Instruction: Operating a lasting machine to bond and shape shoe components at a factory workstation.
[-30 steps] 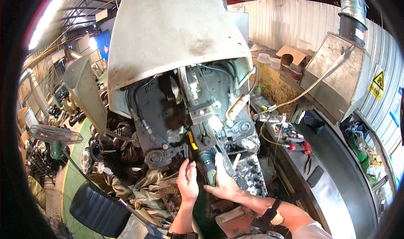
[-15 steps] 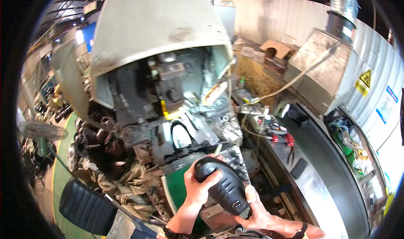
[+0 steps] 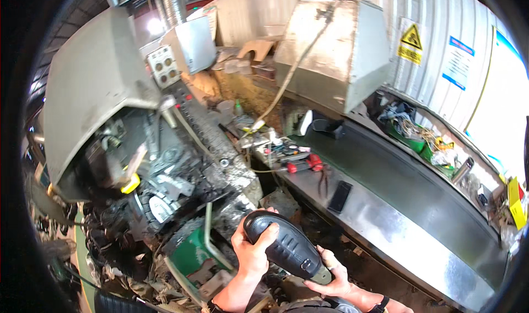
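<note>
A black shoe (image 3: 286,247) with ridged grooves and a small buckle sits between my two hands, tilted with one end up to the left. My left hand (image 3: 254,249) grips its rounded upper-left end, thumb lying across the top. The lower-right end is in my right hand (image 3: 332,274), its fingers closed around the edge there. A small greyish-green piece (image 3: 322,276) shows at that end; I cannot tell what it is. The underside is hidden.
At left stands a hooded machine (image 3: 96,104) with a white sole-shaped part (image 3: 160,209) inside. A dark conveyor belt (image 3: 380,172) runs along the right; its metal edge bears a phone (image 3: 340,196), pliers (image 3: 323,182) and red-handled tools (image 3: 304,164). A green bin (image 3: 193,253) stands below.
My view has swung to the right, so the machine now sits farther left and more of the conveyor shows. Both hands still hold the shoe, in much the same pose.
</note>
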Tool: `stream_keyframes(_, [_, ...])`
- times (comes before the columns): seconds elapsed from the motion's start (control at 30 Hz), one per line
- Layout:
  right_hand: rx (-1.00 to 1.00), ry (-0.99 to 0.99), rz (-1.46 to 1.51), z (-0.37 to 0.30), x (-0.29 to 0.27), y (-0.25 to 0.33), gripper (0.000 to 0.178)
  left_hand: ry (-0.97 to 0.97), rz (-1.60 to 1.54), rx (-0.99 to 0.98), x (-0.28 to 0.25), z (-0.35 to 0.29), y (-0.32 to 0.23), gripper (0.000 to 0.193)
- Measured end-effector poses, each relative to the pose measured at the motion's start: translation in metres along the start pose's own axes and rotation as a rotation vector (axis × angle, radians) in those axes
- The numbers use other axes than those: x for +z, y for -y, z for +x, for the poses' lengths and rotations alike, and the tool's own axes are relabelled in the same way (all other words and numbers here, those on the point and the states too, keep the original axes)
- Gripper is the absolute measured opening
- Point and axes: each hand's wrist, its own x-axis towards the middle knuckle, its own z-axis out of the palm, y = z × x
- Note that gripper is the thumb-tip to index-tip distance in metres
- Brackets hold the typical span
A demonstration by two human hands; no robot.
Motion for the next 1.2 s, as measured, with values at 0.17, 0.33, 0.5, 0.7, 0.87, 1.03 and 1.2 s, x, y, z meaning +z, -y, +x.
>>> stream_keyframes(0.17, [0.334,-0.317,0.641,-0.024,-0.099,-0.014,0.098,0.372,-0.271,-0.277,0.065,0.032,0.057,0.033])
stream_keyframes(0.33, [0.461,-0.695,1.043,-0.031,-0.181,-0.03,0.077,0.562,0.059,-0.565,0.133,0.047,0.117,0.025])
stream_keyframes(0.5, [0.73,-0.808,0.89,-0.061,-0.231,-0.062,0.057,0.377,0.196,-0.791,0.153,0.049,0.193,0.025])
stream_keyframes(0.7, [1.042,-0.885,0.555,-0.085,-0.33,-0.126,0.047,0.599,0.837,-0.532,0.142,0.05,0.31,0.041])
stream_keyframes(0.87, [0.997,-1.04,0.532,-0.162,-0.476,-0.141,0.041,0.68,1.171,-0.288,0.052,0.072,0.348,0.046])
stream_keyframes(1.03, [0.859,-1.365,0.546,-0.261,-0.575,-0.151,0.037,0.749,1.401,-0.239,0.034,0.086,0.339,0.059])
stream_keyframes(1.2, [0.867,-1.715,-1.093,-0.387,-0.584,-0.173,0.069,0.82,1.471,0.003,0.07,0.117,0.393,0.096])
